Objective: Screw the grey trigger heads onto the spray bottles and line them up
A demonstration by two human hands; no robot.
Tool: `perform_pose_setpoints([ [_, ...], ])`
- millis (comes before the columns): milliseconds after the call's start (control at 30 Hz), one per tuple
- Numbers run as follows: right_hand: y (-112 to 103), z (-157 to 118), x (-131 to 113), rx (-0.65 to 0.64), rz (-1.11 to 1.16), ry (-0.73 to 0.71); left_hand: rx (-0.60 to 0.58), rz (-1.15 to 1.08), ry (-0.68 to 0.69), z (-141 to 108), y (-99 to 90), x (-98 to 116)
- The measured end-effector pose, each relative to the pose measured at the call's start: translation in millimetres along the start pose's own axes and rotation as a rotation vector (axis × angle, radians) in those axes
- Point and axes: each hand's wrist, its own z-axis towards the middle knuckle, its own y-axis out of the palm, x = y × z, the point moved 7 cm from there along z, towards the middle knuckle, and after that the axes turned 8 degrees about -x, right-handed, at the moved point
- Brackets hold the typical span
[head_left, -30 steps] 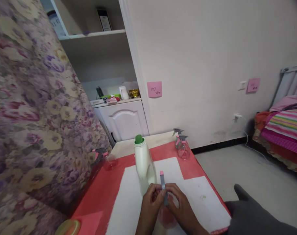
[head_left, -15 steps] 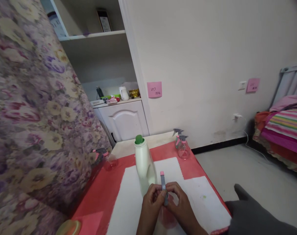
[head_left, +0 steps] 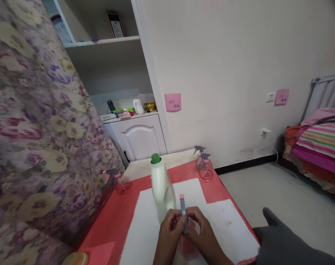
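Showed a slim gray sprayer head [head_left: 183, 209] with a pink tip, held tip-up and pinched between the fingertips of left hand [head_left: 169, 232] and right hand [head_left: 205, 231], above a clear, pink-tinted bottle [head_left: 188, 247] toward the near edge of the table [head_left: 115, 217]. Included, farther out, a pale green jug [head_left: 160, 184] beyond the left hand, two spray bottles [head_left: 206, 172] near the far right corner, and another sprayer bottle [head_left: 123, 186] by the left edge.

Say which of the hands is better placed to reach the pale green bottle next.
Left, probably. The left hand looks nearer the pale green bottle; the right hand is farther right. Both have fingers on the grey, pink-tipped part, so neither is free.
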Motion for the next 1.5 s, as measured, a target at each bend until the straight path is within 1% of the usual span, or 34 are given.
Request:
perform_pose_setpoints([
  [67, 4, 0, -5, -0.087, 0.014, -0.031, -0.001, 0.006, 0.012, 0, 0.0, -1],
  [133, 4, 1, -9, -0.12, 0.027, -0.045, 0.002, 0.008, 0.012, 0, -0.3, -2],
  [300, -3, 0, -6, 0.014, 0.002, 0.002, 0.002, 0.02, 0.009, -1, -0.7, -1],
  [333, -2, 0, -6, 0.008, -0.006, -0.004, 0.0, 0.018, 0.009, -1, -0.4, 0],
  [467, 4, -1, -3, -0.096, -0.023, -0.036, 0.001, -0.023, -0.001, -2, 1.0, 4],
  [500, 4, -1, -1, -0.099, -0.024, -0.032, 0.003, -0.032, -0.001, -3, 1.2, 6],
  [600, 0, -1, 5, -0.014, -0.014, 0.0, -0.002, -0.015, -0.002, -4, 2.1, 7],
  [667, -1, 0, 6, 0.015, -0.014, 0.001, -0.003, 0.018, 0.003, -3, 1.5, 5],
  [833, 7, 2, 2, -0.121, -0.02, -0.087, -0.011, 0.029, 0.026, 0, -1.9, -7],
  [900, 7, 2, 6, -0.112, -0.012, -0.077, -0.024, 0.013, 0.032, 1, -1.9, -11],
  [967, 4, 2, 12, -0.06, -0.014, -0.039, -0.037, 0.006, 0.032, 2, -0.9, -13],
  [1033, 3, 1, 15, -0.037, -0.015, -0.021, -0.024, 0.004, 0.031, 2, -0.7, -12],
  [1133, 7, 2, 10, -0.109, -0.011, -0.083, 0.0, 0.003, 0.029, 1, -0.8, -9],
  [1200, 8, 2, 9, -0.142, -0.023, -0.117, -0.004, 0.004, 0.028, 1, -0.5, -8],
  [1267, 6, 2, 14, -0.113, -0.039, -0.1, -0.002, -0.002, 0.04, 0, -1.6, -9],
  [1333, 3, 2, 20, -0.047, -0.04, -0.073, 0.001, -0.02, 0.055, 0, -3.1, -12],
  [1400, 2, 3, 21, -0.021, -0.027, -0.08, -0.019, -0.037, 0.059, 1, -2.9, -17],
  [1500, 8, 3, 19, -0.111, -0.019, -0.1, -0.037, -0.035, 0.067, 1, -2.9, -20],
])
